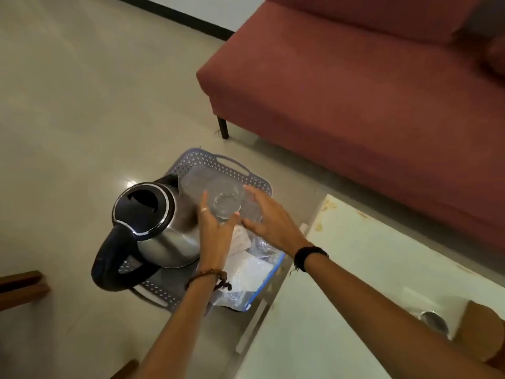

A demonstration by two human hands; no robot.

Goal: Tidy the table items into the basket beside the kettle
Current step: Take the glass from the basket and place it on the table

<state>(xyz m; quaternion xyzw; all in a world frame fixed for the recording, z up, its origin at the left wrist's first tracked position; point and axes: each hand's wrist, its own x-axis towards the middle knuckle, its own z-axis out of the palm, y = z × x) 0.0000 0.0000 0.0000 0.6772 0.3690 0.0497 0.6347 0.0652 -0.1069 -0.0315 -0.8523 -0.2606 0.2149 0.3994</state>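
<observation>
A grey perforated basket [218,162] lies on the floor with a steel kettle [161,225] with a black lid and handle standing in its left half. A clear glass [225,203] is over the basket's right half. My left hand [216,222] curls around the glass's left side, thumb at its near rim. My right hand [262,214] hovers open just right of the glass, fingers spread. Under my hands lie a zip plastic bag [246,283] and white paper [241,239] in the basket.
A white low table [355,269] stands to the right, with a metal cup [434,321] and a brown object [483,329] near its right end. A red sofa [355,77] stands behind. A wooden piece [21,285] sits at the left edge.
</observation>
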